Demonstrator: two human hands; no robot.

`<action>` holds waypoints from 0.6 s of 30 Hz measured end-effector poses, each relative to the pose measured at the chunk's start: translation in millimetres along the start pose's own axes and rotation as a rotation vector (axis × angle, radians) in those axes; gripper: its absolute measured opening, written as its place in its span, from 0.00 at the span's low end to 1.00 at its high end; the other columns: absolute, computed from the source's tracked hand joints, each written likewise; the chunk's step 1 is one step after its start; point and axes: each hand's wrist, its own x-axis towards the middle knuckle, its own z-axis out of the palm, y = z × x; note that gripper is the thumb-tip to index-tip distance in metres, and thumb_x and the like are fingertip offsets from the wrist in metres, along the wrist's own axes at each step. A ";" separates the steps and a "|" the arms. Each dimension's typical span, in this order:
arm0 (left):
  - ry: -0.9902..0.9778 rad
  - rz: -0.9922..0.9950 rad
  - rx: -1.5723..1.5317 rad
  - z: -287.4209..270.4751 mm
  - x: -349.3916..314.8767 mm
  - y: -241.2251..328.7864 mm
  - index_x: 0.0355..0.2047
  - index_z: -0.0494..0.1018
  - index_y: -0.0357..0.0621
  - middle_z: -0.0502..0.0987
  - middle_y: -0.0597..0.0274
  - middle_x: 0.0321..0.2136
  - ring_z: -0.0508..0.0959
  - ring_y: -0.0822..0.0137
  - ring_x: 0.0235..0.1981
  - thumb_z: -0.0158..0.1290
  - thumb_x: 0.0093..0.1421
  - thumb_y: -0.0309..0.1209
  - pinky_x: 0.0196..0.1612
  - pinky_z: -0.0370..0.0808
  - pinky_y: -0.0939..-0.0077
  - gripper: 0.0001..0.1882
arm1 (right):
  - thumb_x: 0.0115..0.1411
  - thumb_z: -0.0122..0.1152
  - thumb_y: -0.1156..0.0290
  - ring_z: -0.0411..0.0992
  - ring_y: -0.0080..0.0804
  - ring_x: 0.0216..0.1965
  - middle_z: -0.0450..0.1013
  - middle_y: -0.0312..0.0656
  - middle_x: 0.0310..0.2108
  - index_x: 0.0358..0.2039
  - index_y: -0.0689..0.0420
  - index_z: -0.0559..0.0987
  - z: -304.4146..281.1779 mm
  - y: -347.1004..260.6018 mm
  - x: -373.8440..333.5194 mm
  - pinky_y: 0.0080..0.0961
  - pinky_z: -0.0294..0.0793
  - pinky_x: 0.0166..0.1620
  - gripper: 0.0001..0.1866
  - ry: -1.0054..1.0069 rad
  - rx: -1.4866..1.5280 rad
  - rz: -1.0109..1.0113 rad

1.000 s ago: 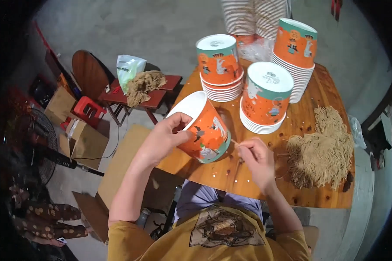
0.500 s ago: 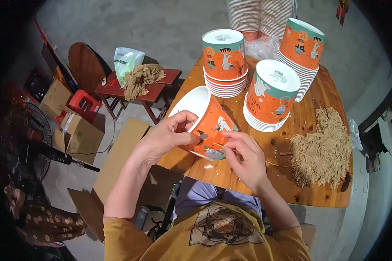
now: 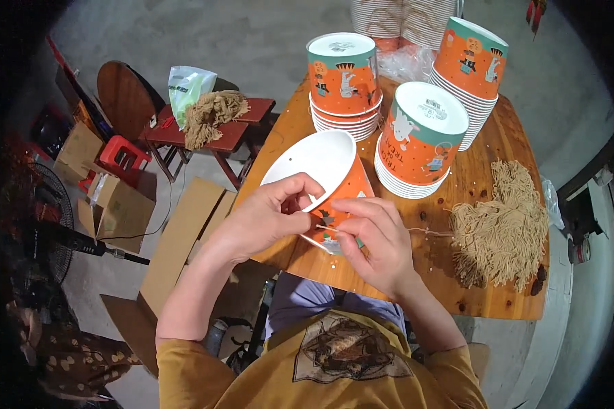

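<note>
A paper bucket, white inside and orange with a green band outside, lies tilted on the wooden table in front of me, its mouth toward the left. A small dark dot, perhaps a hole, shows on its inner wall. My left hand grips the near rim, some fingers inside and the thumb outside. Between the fingertips of my right hand is the end of a thin tan cord, close to the left thumb at the bucket's side. A heap of tan cords lies to the right.
Upside-down bucket stacks stand at the back left, middle and back right of the table. Left are an open cardboard box, a red bench with more cords, and a fan.
My right hand has moved left, bringing the cord end close to my left thumb. The bucket has tipped slightly, showing more of its inside. The whole view has shifted a little.
</note>
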 end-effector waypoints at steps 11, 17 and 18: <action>-0.027 0.006 0.035 10.8 3.1 6.9 0.38 0.70 0.42 0.62 0.77 0.24 0.62 0.83 0.27 0.50 0.52 0.19 0.33 0.63 0.87 0.12 | 0.45 0.63 0.78 0.70 0.34 0.38 0.72 0.37 0.46 0.30 0.57 0.75 -6.6 3.5 -6.6 0.29 0.74 0.39 0.10 -0.003 -0.082 -0.075; -0.026 0.021 0.060 17.4 2.7 7.2 0.37 0.70 0.42 0.62 0.76 0.24 0.62 0.82 0.27 0.49 0.52 0.18 0.32 0.63 0.86 0.11 | 0.45 0.63 0.78 0.72 0.34 0.34 0.72 0.38 0.34 0.29 0.57 0.75 -12.8 4.3 -14.3 0.27 0.74 0.34 0.09 -0.040 -0.165 -0.075; -0.026 0.022 0.061 16.0 3.4 5.5 0.37 0.70 0.42 0.62 0.76 0.24 0.62 0.82 0.27 0.49 0.52 0.18 0.32 0.63 0.86 0.11 | 0.46 0.62 0.79 0.72 0.35 0.30 0.71 0.39 0.31 0.29 0.57 0.75 -13.2 2.5 -18.4 0.29 0.74 0.32 0.09 -0.030 -0.051 0.061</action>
